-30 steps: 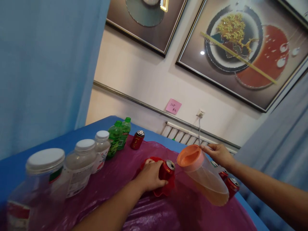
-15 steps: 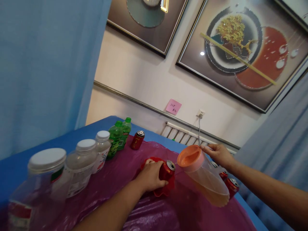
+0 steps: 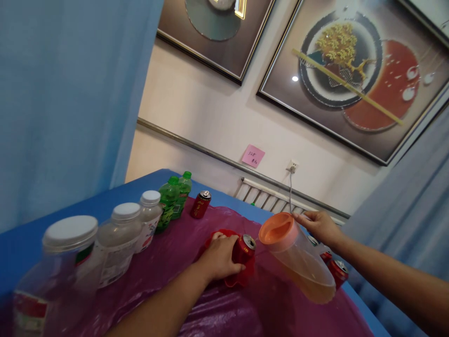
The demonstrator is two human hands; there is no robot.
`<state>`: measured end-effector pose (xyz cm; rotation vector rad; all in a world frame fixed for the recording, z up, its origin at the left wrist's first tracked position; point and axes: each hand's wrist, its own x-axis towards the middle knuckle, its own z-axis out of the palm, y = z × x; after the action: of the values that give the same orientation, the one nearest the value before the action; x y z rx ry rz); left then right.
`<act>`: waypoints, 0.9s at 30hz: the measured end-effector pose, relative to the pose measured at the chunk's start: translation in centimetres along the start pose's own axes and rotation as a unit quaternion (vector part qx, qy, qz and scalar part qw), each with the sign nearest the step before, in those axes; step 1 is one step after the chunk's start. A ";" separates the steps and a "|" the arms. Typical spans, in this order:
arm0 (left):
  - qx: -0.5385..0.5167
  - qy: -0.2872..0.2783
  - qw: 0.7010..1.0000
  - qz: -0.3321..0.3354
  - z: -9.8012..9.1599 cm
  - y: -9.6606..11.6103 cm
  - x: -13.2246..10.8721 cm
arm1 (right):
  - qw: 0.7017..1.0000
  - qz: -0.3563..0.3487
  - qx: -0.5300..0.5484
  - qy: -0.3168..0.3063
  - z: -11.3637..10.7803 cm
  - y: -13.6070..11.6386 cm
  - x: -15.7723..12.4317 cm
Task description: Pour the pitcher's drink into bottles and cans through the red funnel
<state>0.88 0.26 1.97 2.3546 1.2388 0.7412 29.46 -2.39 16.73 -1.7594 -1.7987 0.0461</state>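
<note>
My left hand (image 3: 220, 256) is wrapped round an opened red can (image 3: 244, 248), which stands in a red scallop-edged dish (image 3: 235, 280) on a purple plastic sheet (image 3: 196, 299). To its right, my right hand (image 3: 321, 227) grips the handle of a clear pitcher (image 3: 303, 267) with an orange lid (image 3: 279, 229). The pitcher is tilted, its lid towards the can, with brownish liquid lying along its lower side. No stream of liquid shows between the pitcher and the can.
Clear jars with white lids (image 3: 121, 234) and green bottles (image 3: 169, 201) line the left side. Another red can (image 3: 201, 204) stands at the back. More cans (image 3: 337, 273) are partly hidden behind the pitcher. Blue curtains (image 3: 70, 93) hang on both sides.
The pitcher has shifted very slightly, its lower end a touch further down and right. Both hands keep their holds.
</note>
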 end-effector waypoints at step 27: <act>0.001 0.002 1.000 0.003 0.3 -0.3 0.0 | 0.998 0.032 0.032 -0.043 0.1 0.1 0.0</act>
<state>0.89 0.43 1.57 2.3593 1.2351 0.7462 29.50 -2.33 16.60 -1.7943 -1.7807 0.2072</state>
